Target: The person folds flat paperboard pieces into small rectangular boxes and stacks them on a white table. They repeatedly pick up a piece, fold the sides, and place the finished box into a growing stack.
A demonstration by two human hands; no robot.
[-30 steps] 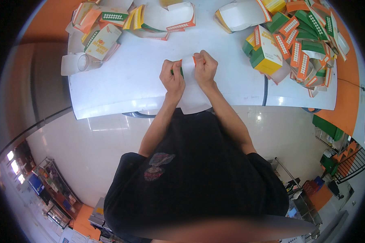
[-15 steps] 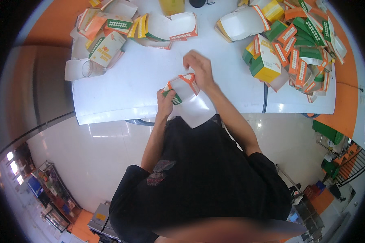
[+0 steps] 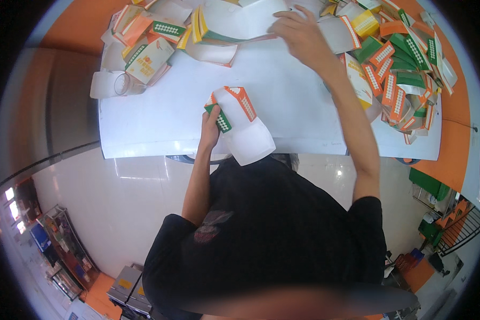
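My left hand (image 3: 210,127) is closed on the side of a partly folded paper food box (image 3: 249,140). The box has orange and green patterned side panels and a white inside, and its long white flap hangs past the table's near edge. Farther out, my right hand (image 3: 305,41) is stretched over the table with its fingers apart and nothing in them. Its fingertips are at the right end of a stack of white, yellow-edged paper boxes (image 3: 237,21); I cannot tell whether they touch it.
At the far left lie more paper boxes (image 3: 149,60), with a clear plastic cup (image 3: 117,84) on its side before them. A large heap of green, orange and yellow cartons (image 3: 394,80) covers the right of the white table (image 3: 165,120).
My right hand has left the box's side and moved away, up to the stack at the far middle. The box in my left hand has shifted slightly, its flap swinging right.
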